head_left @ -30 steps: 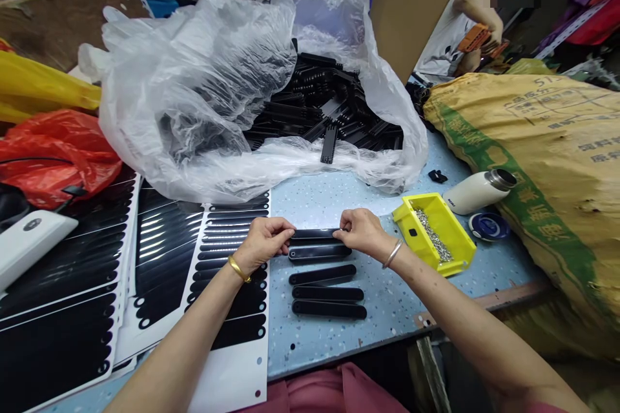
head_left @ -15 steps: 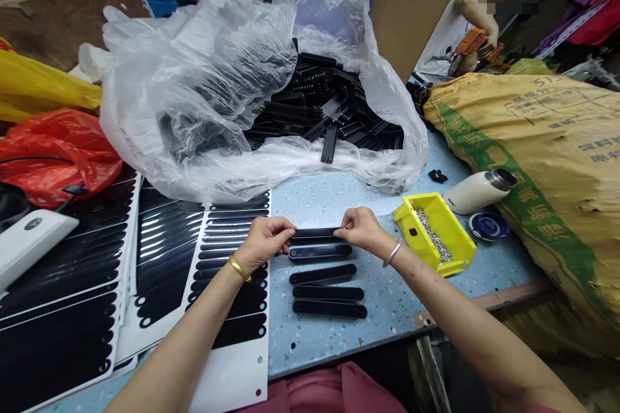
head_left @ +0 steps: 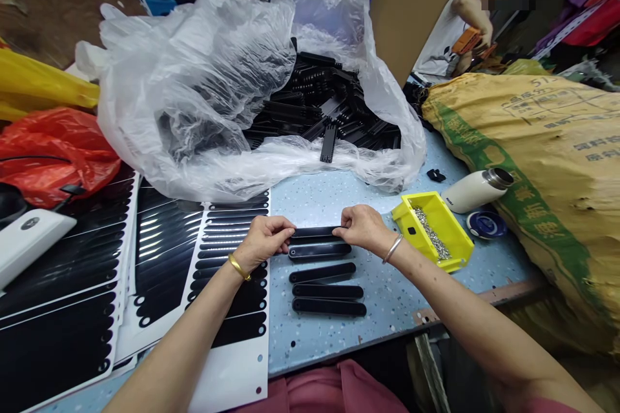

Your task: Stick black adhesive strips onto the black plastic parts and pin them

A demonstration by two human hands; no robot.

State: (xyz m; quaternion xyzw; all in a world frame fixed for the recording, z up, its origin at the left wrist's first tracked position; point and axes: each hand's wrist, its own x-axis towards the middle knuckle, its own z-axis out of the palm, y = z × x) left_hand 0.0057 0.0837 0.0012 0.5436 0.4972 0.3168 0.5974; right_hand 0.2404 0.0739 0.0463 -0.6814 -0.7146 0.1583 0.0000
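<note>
At bench (head_left: 387,319) left edge: red bag (head_left: 53,155), then sheets (head_left: 159,251) of black stickers, lying flat. Behind, toward far edge: clear bag (head_left: 194,90) of black parts. Left of centre, near front edge: left hand (head_left: 264,242), fingers pinched shut on left end of strip (head_left: 314,232). Strip black, long axis left-right, parallel to front edge, one end toward each hand; lifted or resting on bench, cannot tell. Just in front: four like strips (head_left: 328,291), flat in a row, same axis. Right hand (head_left: 361,229): fingers pinched shut on right end. Further right: yellow tray (head_left: 453,251) of small metal parts, flask (head_left: 477,190) on its side, sack (head_left: 547,161) at right edge.
</note>
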